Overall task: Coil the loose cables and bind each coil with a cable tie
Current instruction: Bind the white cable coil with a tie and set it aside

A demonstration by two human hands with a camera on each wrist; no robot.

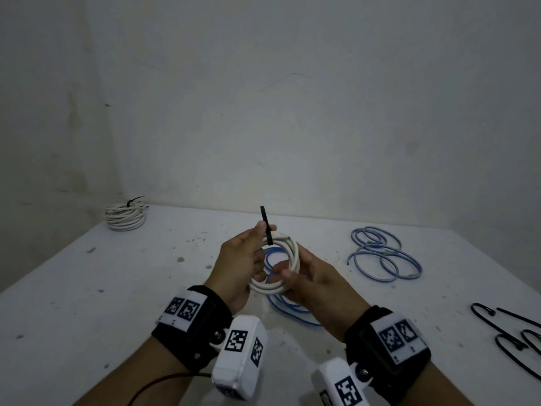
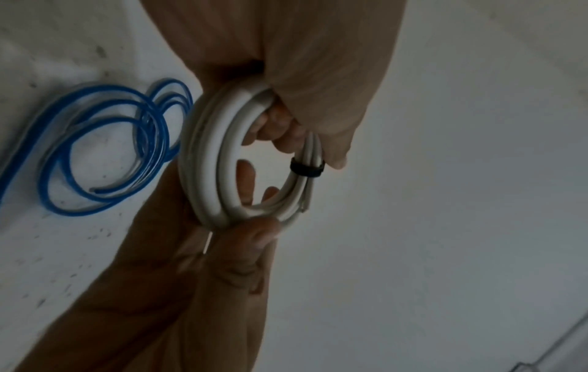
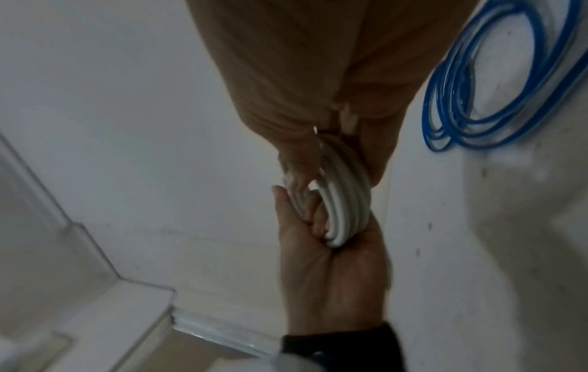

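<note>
One white coil [image 1: 126,218] already tied, sits at far left of table [image 1: 87,288]. Second white coil [image 1: 281,268] held above table centre: left hand [image 1: 240,259] pinches black cable tie [image 1: 268,227] wrapped round it, right hand [image 1: 313,276] grips coil's near side. Tie looks nearly cinched. Two blue cables [image 1: 383,253] still loose; spare ties [image 1: 509,332] at right.

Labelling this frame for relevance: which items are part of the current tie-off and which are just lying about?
In hand:
- white cable coil, held by left hand and right hand
- black cable tie around it, pinched by left hand

Lying about:
- tied white coil, far left
- loose blue cable
- blue cable beneath the hands
- spare black ties
</note>
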